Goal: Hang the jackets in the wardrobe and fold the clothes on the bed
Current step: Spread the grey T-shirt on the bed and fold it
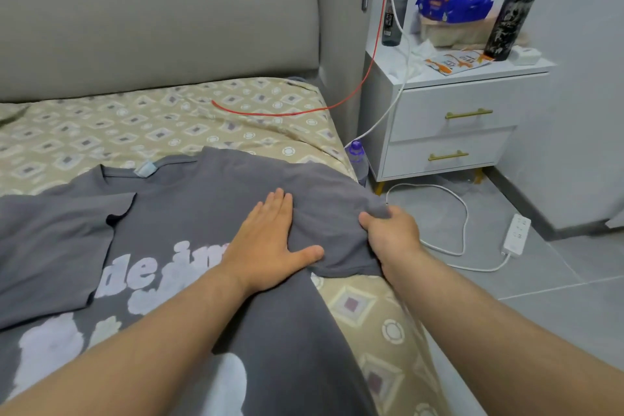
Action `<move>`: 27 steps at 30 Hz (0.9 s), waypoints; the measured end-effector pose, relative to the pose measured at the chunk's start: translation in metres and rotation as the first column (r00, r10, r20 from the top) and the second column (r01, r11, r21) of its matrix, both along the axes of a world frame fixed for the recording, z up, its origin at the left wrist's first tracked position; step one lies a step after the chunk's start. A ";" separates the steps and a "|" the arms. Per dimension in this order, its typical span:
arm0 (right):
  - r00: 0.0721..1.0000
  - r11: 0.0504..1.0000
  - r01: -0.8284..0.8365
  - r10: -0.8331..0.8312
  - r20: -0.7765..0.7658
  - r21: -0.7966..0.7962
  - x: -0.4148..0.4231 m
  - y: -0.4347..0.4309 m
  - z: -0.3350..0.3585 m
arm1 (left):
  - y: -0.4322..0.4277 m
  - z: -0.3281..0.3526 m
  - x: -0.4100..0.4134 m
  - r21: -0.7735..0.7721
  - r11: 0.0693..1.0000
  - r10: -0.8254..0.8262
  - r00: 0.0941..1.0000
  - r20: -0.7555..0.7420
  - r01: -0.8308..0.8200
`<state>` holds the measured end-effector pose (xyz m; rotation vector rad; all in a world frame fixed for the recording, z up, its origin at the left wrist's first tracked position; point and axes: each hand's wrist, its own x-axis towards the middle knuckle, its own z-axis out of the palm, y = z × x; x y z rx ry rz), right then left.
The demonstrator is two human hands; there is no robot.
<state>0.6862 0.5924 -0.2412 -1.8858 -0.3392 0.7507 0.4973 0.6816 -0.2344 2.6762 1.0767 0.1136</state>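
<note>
Fingers [366, 219] of the right hand [391, 233] pinched one sleeve [337, 213] of the limp, light T-shirt [189, 213], seemingly at its hem, while the flat left hand [266, 246] pinned the cloth.

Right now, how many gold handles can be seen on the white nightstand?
2. The upper handle is on the top drawer, the lower handle on the bottom drawer of the nightstand. Its other sides are hidden.

One grey T-shirt [189, 213]. One nightstand [418, 118]. Two gold handles: upper handle [468, 114], lower handle [448, 156]. Two bottles: dark bottle [394, 12], clear bottle [356, 152]. One power strip [516, 235].
</note>
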 end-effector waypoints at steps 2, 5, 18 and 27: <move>0.989 0.995 0.054 -0.064 0.133 0.082 0.013 0.001 0.001 | -0.001 0.000 -0.002 -0.020 1.000 0.001 0.999 0.039 0.000; 0.992 0.982 0.084 -0.098 0.076 0.166 0.032 0.007 0.003 | 0.000 0.000 0.005 0.025 1.000 -0.014 0.996 -0.093 0.016; 0.710 0.779 0.060 0.407 -0.575 0.625 0.025 0.000 0.030 | 0.041 0.003 0.042 -0.012 0.999 -0.042 0.969 -0.244 0.040; 0.781 0.873 0.003 0.303 -0.546 0.488 0.003 0.012 0.064 | 0.038 0.012 -0.027 0.013 0.992 0.129 0.991 0.032 -0.129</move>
